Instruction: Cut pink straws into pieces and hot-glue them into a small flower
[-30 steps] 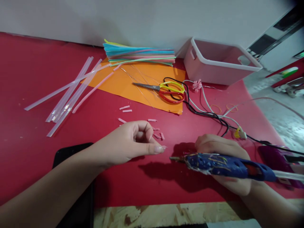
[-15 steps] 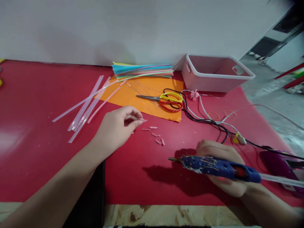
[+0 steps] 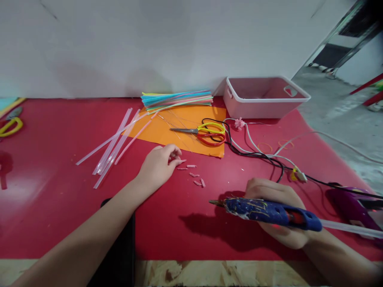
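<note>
My right hand (image 3: 278, 207) is wrapped round a blue glue gun (image 3: 266, 211) held level just above the red table (image 3: 60, 199), nozzle pointing left, a clear glue stick trailing from its back. My left hand (image 3: 160, 164) reaches forward with curled fingers, thumb and forefinger pinched on a small pink straw piece (image 3: 182, 161). Several more short pink straw pieces (image 3: 196, 177) lie on the table just right of that hand.
Clear glue sticks (image 3: 115, 143) lie at left. An orange sheet (image 3: 179, 129) carries yellow-red scissors (image 3: 206, 132), with a bundle of coloured straws (image 3: 176, 99) behind. A pink-white basket (image 3: 263, 97) stands at back right. Cables (image 3: 260, 153) and a purple glue gun (image 3: 353, 205) lie at right.
My left hand has moved away from the glue gun's nozzle, forward and left, to the scattered pink pieces. The glue gun has stayed nearly where it was. The view has tilted up.
</note>
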`<state>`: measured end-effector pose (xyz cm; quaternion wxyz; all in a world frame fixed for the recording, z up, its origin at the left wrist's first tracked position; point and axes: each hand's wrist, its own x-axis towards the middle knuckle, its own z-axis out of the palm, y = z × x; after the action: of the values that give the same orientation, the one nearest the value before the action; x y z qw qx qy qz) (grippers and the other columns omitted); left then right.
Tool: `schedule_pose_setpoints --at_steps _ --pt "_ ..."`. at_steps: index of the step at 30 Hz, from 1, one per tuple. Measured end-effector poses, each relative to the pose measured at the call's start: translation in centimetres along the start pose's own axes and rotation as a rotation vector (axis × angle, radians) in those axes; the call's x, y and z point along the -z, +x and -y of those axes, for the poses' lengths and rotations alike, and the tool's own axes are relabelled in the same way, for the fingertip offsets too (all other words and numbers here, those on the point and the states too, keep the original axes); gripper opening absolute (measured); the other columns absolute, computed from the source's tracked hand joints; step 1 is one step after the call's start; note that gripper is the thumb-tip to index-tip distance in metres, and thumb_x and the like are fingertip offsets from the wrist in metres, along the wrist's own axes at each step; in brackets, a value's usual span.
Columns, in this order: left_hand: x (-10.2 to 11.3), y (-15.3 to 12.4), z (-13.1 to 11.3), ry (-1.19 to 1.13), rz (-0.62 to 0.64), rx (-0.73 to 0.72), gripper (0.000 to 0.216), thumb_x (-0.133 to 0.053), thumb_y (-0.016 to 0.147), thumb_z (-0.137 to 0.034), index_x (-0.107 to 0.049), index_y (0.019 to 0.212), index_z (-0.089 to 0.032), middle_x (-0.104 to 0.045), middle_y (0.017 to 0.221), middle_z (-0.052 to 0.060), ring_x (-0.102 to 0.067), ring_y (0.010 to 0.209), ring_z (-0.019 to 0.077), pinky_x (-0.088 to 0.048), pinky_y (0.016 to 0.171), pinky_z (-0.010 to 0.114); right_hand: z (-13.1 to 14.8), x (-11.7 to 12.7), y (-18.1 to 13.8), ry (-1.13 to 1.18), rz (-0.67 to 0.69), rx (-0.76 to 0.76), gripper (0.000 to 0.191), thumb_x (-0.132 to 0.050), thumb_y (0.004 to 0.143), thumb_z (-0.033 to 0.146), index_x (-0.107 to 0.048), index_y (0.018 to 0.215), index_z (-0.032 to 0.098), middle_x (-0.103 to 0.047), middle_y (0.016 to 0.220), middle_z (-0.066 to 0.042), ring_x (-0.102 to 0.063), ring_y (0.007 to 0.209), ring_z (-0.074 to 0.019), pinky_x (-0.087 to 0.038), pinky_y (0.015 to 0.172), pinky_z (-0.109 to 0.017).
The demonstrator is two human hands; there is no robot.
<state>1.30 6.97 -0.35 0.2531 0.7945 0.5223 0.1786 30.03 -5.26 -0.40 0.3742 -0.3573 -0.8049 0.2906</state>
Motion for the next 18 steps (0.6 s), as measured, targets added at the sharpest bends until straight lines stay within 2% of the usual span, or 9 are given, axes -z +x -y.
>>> schedule_pose_setpoints --at_steps 5,10,14,18 --pt "-0.1 -0.3 0.4 0.037 0.001 -0.012 0.009 -0.064 0.090 -0.025 -0.065 0.099 -0.024 -0.078 0.100 0.008 -0.070 0.097 0.0270 -0.053 0.086 0.038 0.0 -0.4 0.1 0.003 -0.031 -0.035 0.011 -0.057 0.087 0.030 -0.062 0.083 0.021 -0.061 0.068 -0.003 -0.056 0.054 -0.0157 -0.045 0.048 -0.028" --pt "1.0 -0.1 1.1 0.097 -0.033 -0.022 0.020 -0.049 0.096 -0.019 -0.068 0.100 -0.022 -0.076 0.113 0.012 -0.069 0.109 0.0289 -0.050 0.097 0.042 -0.3 -0.6 0.0 0.013 -0.034 -0.043 0.011 -0.057 0.085 0.030 -0.062 0.083 0.021 -0.062 0.070 -0.004 -0.057 0.056 -0.0152 -0.045 0.049 -0.028" --pt "2.2 0.2 2.1 0.160 -0.022 0.010 0.014 -0.057 0.093 -0.023 -0.070 0.097 -0.018 -0.073 0.110 0.016 -0.067 0.106 0.0332 -0.050 0.095 0.046 -0.4 -0.5 -0.1 0.005 -0.039 -0.028 0.013 -0.057 0.087 0.031 -0.062 0.084 0.020 -0.062 0.069 -0.004 -0.056 0.055 -0.0156 -0.045 0.049 -0.029" --pt "2.7 0.4 2.4 0.189 0.021 0.036 0.010 -0.063 0.089 -0.025 -0.071 0.089 -0.019 -0.072 0.101 0.014 -0.067 0.098 0.0313 -0.052 0.089 0.044 -0.5 -0.5 -0.2 -0.008 -0.019 -0.028 0.012 -0.057 0.088 0.032 -0.062 0.085 0.021 -0.063 0.069 -0.005 -0.057 0.056 -0.0168 -0.046 0.050 -0.030"
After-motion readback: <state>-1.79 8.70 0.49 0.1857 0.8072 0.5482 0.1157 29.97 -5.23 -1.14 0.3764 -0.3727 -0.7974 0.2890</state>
